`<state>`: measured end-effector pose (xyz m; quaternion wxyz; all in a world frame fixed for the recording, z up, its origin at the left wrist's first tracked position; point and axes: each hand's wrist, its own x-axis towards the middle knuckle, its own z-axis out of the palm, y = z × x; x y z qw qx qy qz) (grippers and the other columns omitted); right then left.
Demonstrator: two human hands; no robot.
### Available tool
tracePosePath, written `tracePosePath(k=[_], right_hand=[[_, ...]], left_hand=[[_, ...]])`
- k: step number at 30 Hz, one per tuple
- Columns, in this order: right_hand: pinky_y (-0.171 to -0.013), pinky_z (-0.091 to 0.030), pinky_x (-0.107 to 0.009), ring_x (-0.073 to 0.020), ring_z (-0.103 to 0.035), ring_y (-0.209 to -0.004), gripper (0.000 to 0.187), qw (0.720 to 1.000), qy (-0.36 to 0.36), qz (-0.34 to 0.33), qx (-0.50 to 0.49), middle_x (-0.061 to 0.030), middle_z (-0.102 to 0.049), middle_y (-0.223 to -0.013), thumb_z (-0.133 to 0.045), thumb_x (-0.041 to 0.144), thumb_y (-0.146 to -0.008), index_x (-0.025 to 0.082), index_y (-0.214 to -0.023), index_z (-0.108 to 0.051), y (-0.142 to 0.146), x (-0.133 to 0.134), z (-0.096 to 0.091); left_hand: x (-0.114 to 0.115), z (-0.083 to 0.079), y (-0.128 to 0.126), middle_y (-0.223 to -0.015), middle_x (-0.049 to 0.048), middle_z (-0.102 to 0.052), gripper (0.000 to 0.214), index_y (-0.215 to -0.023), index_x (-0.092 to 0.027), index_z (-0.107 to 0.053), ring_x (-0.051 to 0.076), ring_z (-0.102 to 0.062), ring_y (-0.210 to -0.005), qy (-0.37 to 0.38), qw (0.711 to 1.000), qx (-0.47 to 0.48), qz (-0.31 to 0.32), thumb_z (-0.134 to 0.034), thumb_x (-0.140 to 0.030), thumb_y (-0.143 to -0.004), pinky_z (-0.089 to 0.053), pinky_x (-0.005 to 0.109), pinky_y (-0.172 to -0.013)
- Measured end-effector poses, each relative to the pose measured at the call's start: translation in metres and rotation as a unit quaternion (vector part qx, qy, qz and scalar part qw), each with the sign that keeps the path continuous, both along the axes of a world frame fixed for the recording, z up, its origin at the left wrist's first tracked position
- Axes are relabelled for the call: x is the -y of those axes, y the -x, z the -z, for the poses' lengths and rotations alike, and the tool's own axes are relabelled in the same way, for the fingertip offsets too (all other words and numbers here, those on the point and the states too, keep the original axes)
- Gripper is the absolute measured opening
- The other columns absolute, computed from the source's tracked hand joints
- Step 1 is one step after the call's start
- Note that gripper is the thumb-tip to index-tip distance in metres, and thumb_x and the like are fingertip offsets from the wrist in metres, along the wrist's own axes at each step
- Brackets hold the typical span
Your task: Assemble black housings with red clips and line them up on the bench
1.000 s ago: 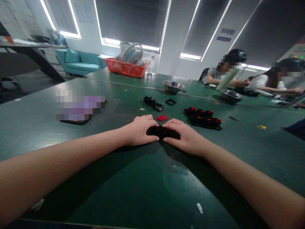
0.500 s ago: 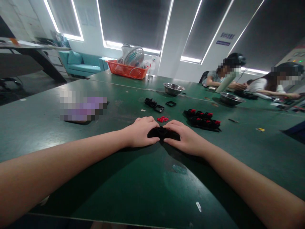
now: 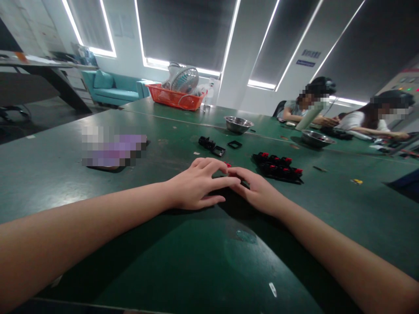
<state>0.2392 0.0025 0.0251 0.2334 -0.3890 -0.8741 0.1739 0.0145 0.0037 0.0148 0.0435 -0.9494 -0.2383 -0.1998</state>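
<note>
My left hand (image 3: 204, 184) has its fingers spread, thumb apart, with the forefinger reaching across to the fingertips of my right hand (image 3: 257, 189). The right hand is curled, fingers and thumb bent round a black plastic part (image 3: 226, 191) that is mostly hidden behind both hands and in shadow. Just beyond the fingers, small red pieces (image 3: 228, 165) peek out, largely covered. Farther off lie a black assembly (image 3: 206, 142), a black square piece (image 3: 218, 151) and a black square frame (image 3: 235, 144). To the right stand rows of black parts with red pieces (image 3: 278, 167).
Metal bowls (image 3: 238, 125) (image 3: 317, 138) stand farther back on the green table (image 3: 157, 257). A purple blurred item (image 3: 118, 150) lies at left. An orange basket (image 3: 176, 98) holds a fan. Two people sit at the far right.
My left hand has opened its grip on the black part and spread its fingers, the forefinger moving right over the right hand's fingertips. The red pieces are now mostly covered.
</note>
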Motion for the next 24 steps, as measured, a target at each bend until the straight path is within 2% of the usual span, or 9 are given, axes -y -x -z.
tracePosePath(k=[5,8,11,17,24], right_hand=[[-0.082,-0.050,-0.037,-0.0228,-0.064,-0.092,0.024,1.000,-0.019,0.015,-0.007,-0.0098,-0.069,-0.104,-0.054,0.024,-0.087,0.016,-0.108,-0.063,0.005,0.001,0.003],[-0.079,-0.050,-0.036,-0.0229,-0.064,-0.088,0.019,0.999,-0.050,0.005,-0.007,-0.0096,-0.070,-0.098,-0.053,0.029,-0.090,0.017,-0.099,-0.064,0.008,0.001,0.005],[-0.075,-0.049,-0.036,-0.0225,-0.063,-0.082,0.022,0.997,-0.080,-0.019,0.007,-0.0093,-0.069,-0.092,-0.049,0.032,-0.094,0.016,-0.094,-0.063,0.010,0.001,0.006],[-0.082,-0.048,-0.039,-0.0238,-0.063,-0.092,0.017,0.991,-0.114,-0.064,0.015,-0.0099,-0.069,-0.101,-0.054,0.025,-0.092,0.018,-0.105,-0.061,0.009,0.001,0.008],[-0.085,-0.049,-0.043,-0.0258,-0.062,-0.094,0.021,0.992,-0.111,-0.062,0.020,-0.0117,-0.068,-0.102,-0.054,0.018,-0.086,0.017,-0.106,-0.061,0.006,0.001,0.011]], left_hand=[[-0.001,0.005,-0.001,-0.131,0.0138,-0.047,0.039,-0.135,-0.030,-0.052,0.030,-0.041,-0.122,-0.081,0.995,0.007,0.053,-0.045,-0.037,-0.097,-0.033,0.048,-0.102],[-0.002,0.006,-0.001,-0.133,0.0142,-0.047,0.037,-0.132,-0.030,-0.055,0.030,-0.042,-0.121,-0.109,0.992,-0.002,0.066,-0.047,-0.037,-0.096,-0.033,0.048,-0.102],[-0.003,0.007,-0.002,-0.135,0.0128,-0.048,0.037,-0.131,-0.033,-0.056,0.029,-0.043,-0.121,-0.129,0.989,-0.009,0.070,-0.048,-0.038,-0.096,-0.033,0.047,-0.102],[0.000,0.006,-0.005,-0.134,0.0107,-0.051,0.028,-0.118,-0.032,-0.064,0.028,-0.044,-0.120,-0.157,0.985,0.008,0.072,-0.052,-0.033,-0.093,-0.032,0.044,-0.102],[0.003,0.006,-0.008,-0.134,0.0084,-0.051,0.023,-0.113,-0.033,-0.064,0.027,-0.041,-0.122,-0.173,0.984,0.001,0.043,-0.050,-0.032,-0.094,-0.030,0.042,-0.101]])
